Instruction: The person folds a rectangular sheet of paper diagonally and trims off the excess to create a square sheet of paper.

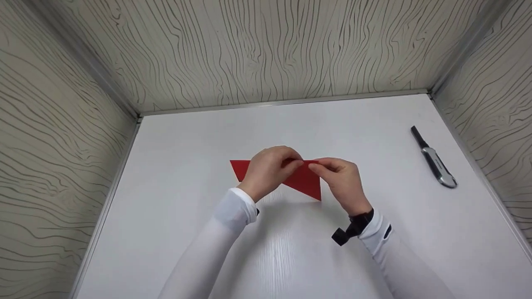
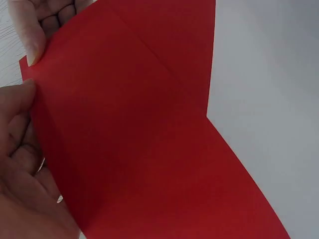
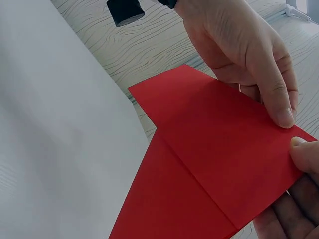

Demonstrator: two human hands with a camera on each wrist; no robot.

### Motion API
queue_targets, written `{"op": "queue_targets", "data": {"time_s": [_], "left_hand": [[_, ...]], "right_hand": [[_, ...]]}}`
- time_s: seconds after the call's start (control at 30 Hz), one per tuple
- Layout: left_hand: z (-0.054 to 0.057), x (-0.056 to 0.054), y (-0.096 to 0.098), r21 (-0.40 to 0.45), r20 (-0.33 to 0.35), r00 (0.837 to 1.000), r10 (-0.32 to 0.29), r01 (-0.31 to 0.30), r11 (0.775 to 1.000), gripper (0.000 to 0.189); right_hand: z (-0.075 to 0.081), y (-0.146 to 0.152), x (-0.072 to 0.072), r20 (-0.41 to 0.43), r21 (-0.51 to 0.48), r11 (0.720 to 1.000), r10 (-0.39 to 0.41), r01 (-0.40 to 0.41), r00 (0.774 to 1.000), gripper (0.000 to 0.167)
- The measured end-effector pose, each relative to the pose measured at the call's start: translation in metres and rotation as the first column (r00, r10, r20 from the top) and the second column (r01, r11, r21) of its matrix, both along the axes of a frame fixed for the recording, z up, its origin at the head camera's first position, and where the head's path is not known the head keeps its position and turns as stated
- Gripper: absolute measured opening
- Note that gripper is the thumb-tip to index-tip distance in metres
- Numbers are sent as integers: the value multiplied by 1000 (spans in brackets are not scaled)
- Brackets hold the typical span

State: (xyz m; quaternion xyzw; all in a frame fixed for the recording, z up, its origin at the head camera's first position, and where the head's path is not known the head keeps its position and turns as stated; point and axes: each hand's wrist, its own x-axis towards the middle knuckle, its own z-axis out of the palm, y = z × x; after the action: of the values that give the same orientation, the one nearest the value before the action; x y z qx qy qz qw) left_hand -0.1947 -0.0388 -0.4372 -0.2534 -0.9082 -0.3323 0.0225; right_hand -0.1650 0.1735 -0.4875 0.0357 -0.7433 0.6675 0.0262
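Observation:
A folded sheet of red paper (image 1: 306, 182) is held up above the white table, its upper edge roughly level and a crease running across it in the wrist views. My left hand (image 1: 272, 168) pinches the upper edge near its middle, thumb on the near face. Close beside it, my right hand (image 1: 343, 180) pinches the same edge near the right corner. In the right wrist view, the left hand (image 3: 244, 55) reaches in from the top, and the right thumb (image 3: 305, 154) presses the paper's edge. Part of the paper lies hidden behind my left hand.
On the right side of the white table (image 1: 166, 174) lies a black and silver long-nosed tool (image 1: 436, 164), which looks like a lighter. Wood-grain panels (image 1: 257, 54) enclose the table at the back and both sides. A black wrist camera (image 1: 341, 236) sticks out from my right wrist.

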Motion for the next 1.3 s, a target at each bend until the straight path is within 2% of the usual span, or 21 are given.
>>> {"op": "queue_targets", "data": {"time_s": [0.23,0.4,0.57,0.7,0.8,0.93,1.1,1.3], "left_hand": [[1,1,-1,-2,29,1000,-4,5,1000,11],[1,1,-2,-7,26,1000,-6,6,1000,11],[0,1,-2,-17,17,1000,-26,26,1000,9],[-1,1,-2,-23,10,999,-43,43,999,8],[-1,1,-1,-26,-3,999,-51,51,998,7],[1,0,-2,-29,-12,999,-46,46,999,7],[3,0,-4,-25,13,1000,-19,20,999,8],[2,0,-2,12,24,1000,-14,13,1000,8]], "right_hand": [[-1,-1,1,-44,-11,998,62,-63,997,28],[1,-2,2,-59,-9,996,88,-89,994,32],[3,-3,1,-75,-19,999,47,-49,996,20],[2,-6,-1,-141,-28,1000,8,-12,990,9],[1,-7,-1,-178,-39,999,-11,4,984,7],[1,-6,0,-153,-48,999,-12,5,988,13],[2,-3,1,-106,10,1000,-4,5,994,18],[6,-3,1,-133,31,999,-28,33,991,13]]}}
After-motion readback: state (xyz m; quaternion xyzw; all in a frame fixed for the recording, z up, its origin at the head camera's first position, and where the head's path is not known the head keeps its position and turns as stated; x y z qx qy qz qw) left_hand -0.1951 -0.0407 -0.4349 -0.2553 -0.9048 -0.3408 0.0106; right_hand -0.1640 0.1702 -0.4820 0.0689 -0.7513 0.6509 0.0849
